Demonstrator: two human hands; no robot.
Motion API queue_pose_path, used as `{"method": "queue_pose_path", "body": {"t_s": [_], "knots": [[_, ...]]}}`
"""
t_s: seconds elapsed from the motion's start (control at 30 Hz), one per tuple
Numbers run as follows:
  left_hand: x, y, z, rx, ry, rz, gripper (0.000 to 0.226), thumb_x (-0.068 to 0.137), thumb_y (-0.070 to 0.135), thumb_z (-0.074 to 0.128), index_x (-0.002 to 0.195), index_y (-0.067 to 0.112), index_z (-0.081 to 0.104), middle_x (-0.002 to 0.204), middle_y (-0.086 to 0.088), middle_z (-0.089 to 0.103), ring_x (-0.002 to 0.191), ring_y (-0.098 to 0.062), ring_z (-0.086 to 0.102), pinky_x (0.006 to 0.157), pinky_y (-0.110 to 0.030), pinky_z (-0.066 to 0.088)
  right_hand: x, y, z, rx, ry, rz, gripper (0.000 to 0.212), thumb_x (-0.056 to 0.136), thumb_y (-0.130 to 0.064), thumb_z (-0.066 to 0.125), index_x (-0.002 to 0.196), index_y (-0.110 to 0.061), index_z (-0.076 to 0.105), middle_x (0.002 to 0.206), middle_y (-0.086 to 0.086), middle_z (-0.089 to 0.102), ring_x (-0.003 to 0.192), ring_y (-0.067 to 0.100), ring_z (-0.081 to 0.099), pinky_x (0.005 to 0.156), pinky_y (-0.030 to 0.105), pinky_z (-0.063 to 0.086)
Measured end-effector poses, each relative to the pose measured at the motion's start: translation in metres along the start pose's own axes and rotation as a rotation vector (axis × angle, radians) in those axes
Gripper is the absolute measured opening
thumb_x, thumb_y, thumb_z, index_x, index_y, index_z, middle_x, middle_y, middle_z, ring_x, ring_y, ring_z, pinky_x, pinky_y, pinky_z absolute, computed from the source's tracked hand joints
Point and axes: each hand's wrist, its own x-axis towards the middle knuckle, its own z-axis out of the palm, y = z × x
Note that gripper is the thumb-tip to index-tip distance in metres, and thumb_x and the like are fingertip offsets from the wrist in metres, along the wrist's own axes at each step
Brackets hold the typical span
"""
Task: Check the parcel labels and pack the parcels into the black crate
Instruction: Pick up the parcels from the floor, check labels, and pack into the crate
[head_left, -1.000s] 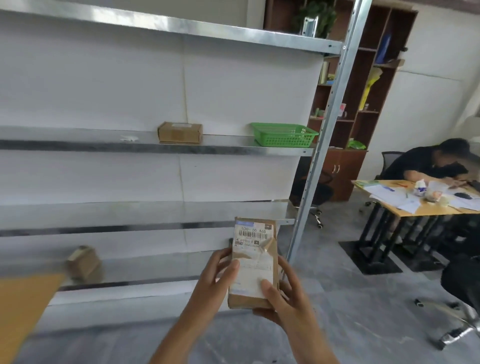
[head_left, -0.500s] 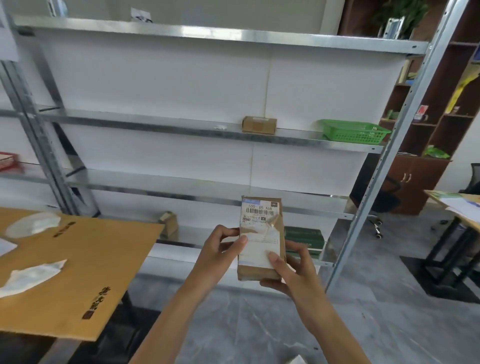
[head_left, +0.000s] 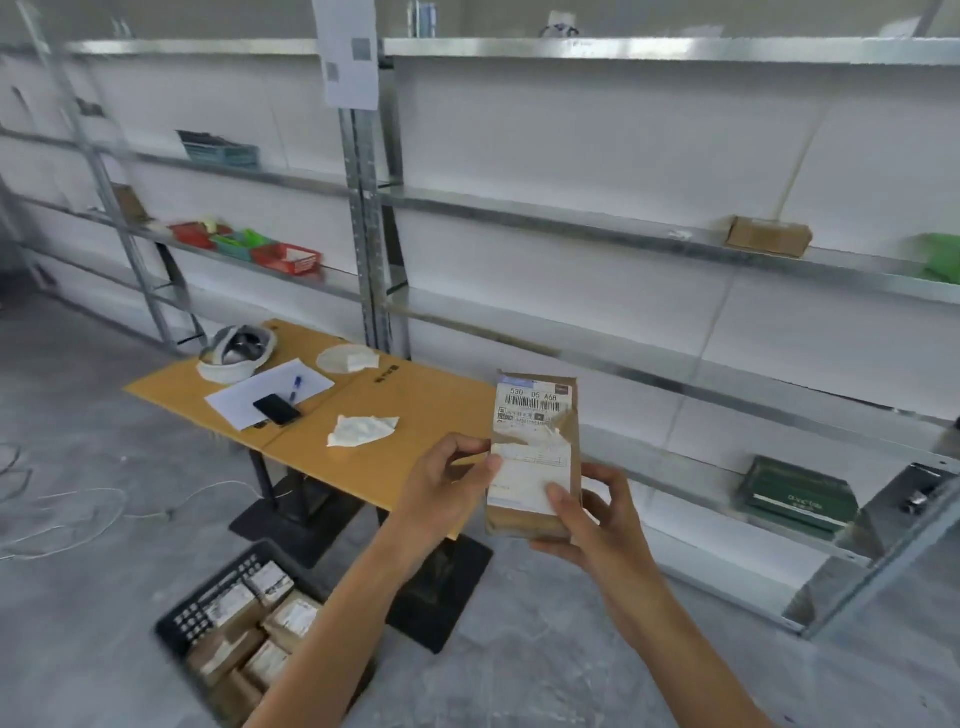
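Note:
A brown cardboard parcel (head_left: 535, 415) stands upright in front of me, its white barcode label facing me. My left hand (head_left: 447, 488) grips its left edge with the thumb on the label. My right hand (head_left: 592, 514) supports its lower right side from behind, thumb on the front. On the floor at lower left sits the black crate (head_left: 208, 608), holding several labelled brown parcels (head_left: 249, 639). Another brown parcel (head_left: 769, 236) lies on the metal shelf at upper right.
A wooden table (head_left: 415, 415) carries a white helmet (head_left: 236, 353), paper, a pen, a black phone (head_left: 277, 409) and crumpled wrapping. Metal shelving (head_left: 571, 223) runs along the wall with red and green bins (head_left: 249, 247) and a green box (head_left: 795, 499). Cables lie on the floor at left.
My view has swung left and down: the table and the black crate have come into sight. Both hands still hold the parcel upright in the same grip.

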Motion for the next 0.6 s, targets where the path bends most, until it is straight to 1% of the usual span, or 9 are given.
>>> {"method": "queue_pose_path", "body": {"t_s": [0.07, 0.1, 0.2, 0.3, 0.43, 0.53, 0.6], "knots": [[-0.013, -0.004, -0.027, -0.001, 0.013, -0.013, 0.017, 0.086, 0.030, 0.063, 0.099, 0.020, 0.062, 0.108, 0.007, 0.067, 0.102, -0.008, 0.062, 0.082, -0.028, 0.055, -0.005, 0.009, 0.027, -0.012, -0.026, 0.016, 0.058, 0.061, -0.044, 0.075, 0.109, -0.032, 0.046, 0.112, 0.000, 0.066, 0.091, 0.013, 0.071, 0.065, 0.032, 0.059], [-0.018, -0.007, -0.038, -0.013, 0.019, -0.017, 0.016, 0.085, 0.030, 0.063, 0.098, 0.019, 0.061, 0.108, 0.007, 0.067, 0.102, -0.008, 0.063, 0.082, -0.028, 0.055, -0.006, 0.013, 0.037, -0.015, -0.038, 0.021, 0.058, 0.060, -0.044, 0.075, 0.109, -0.032, 0.046, 0.113, 0.000, 0.066, 0.092, 0.013, 0.071, 0.066, 0.033, 0.060], [-0.025, -0.015, -0.070, 0.004, 0.052, -0.009, 0.012, 0.085, 0.028, 0.063, 0.095, 0.020, 0.062, 0.103, 0.011, 0.067, 0.098, -0.004, 0.064, 0.079, -0.024, 0.055, -0.005, 0.022, 0.064, -0.023, -0.077, 0.028, 0.057, 0.060, -0.045, 0.074, 0.109, -0.033, 0.048, 0.113, 0.000, 0.066, 0.092, 0.012, 0.070, 0.066, 0.031, 0.059], [-0.020, -0.021, -0.098, 0.001, 0.104, 0.013, 0.011, 0.082, 0.028, 0.064, 0.091, 0.021, 0.063, 0.100, 0.013, 0.068, 0.093, -0.001, 0.065, 0.076, -0.022, 0.055, 0.009, 0.030, 0.090, -0.028, -0.113, 0.026, 0.059, 0.060, -0.045, 0.074, 0.112, -0.031, 0.048, 0.112, 0.002, 0.066, 0.092, 0.012, 0.070, 0.065, 0.029, 0.059], [0.007, -0.029, -0.133, 0.045, 0.111, 0.008, 0.007, 0.085, 0.024, 0.062, 0.091, 0.021, 0.063, 0.101, 0.013, 0.066, 0.093, 0.002, 0.064, 0.072, -0.018, 0.054, 0.043, 0.043, 0.123, -0.041, -0.129, 0.023, 0.049, 0.067, -0.040, 0.072, 0.109, -0.035, 0.048, 0.110, -0.004, 0.066, 0.091, 0.004, 0.069, 0.063, 0.027, 0.058], [0.037, -0.036, -0.159, 0.026, 0.103, -0.011, 0.006, 0.087, 0.019, 0.062, 0.092, 0.018, 0.062, 0.094, 0.021, 0.067, 0.089, 0.009, 0.064, 0.064, -0.012, 0.052, 0.077, 0.055, 0.148, -0.013, -0.144, 0.039, 0.050, 0.070, -0.037, 0.069, 0.115, -0.033, 0.047, 0.113, -0.005, 0.065, 0.095, 0.008, 0.069, 0.069, 0.032, 0.060], [0.061, -0.041, -0.177, 0.028, 0.117, -0.027, 0.004, 0.087, 0.017, 0.061, 0.092, 0.017, 0.062, 0.090, 0.025, 0.066, 0.086, 0.012, 0.063, 0.061, -0.009, 0.050, 0.104, 0.062, 0.166, 0.015, -0.138, 0.052, 0.049, 0.076, -0.039, 0.064, 0.121, -0.031, 0.046, 0.114, -0.005, 0.064, 0.099, 0.010, 0.067, 0.075, 0.035, 0.060]]}}
